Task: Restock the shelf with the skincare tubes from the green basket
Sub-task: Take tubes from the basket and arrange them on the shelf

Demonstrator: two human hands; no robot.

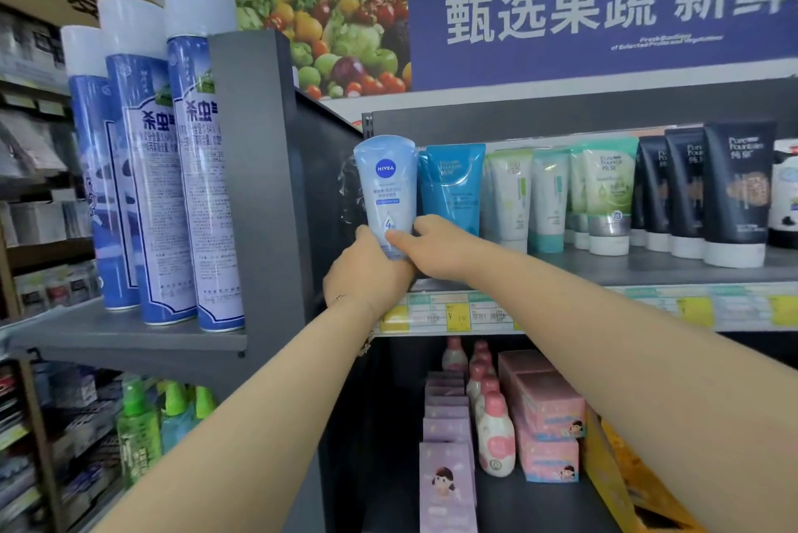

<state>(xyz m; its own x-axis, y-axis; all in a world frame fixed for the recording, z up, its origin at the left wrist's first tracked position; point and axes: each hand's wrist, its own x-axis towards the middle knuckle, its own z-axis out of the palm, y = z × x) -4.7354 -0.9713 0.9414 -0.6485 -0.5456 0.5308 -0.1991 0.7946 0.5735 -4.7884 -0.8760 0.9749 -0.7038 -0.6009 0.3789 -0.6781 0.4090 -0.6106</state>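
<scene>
A pale blue Nivea skincare tube (385, 187) stands cap-down at the far left end of the grey shelf (647, 269), with clear plastic wrap along its left side. My left hand (367, 273) grips its lower part from the left. My right hand (432, 245) holds the same lower part from the right, thumb on the front. A teal tube (453, 187) stands right beside it. Further right the row continues with white-green tubes (557, 195) and black tubes (708, 191). The green basket is out of sight.
A dark grey upright panel (259, 169) borders the shelf on the left, with tall blue spray cans (172, 161) beyond it. Price labels (561, 310) line the shelf's front edge. Below are pink bottles (492, 416), pink boxes (544, 416) and lilac boxes (444, 455).
</scene>
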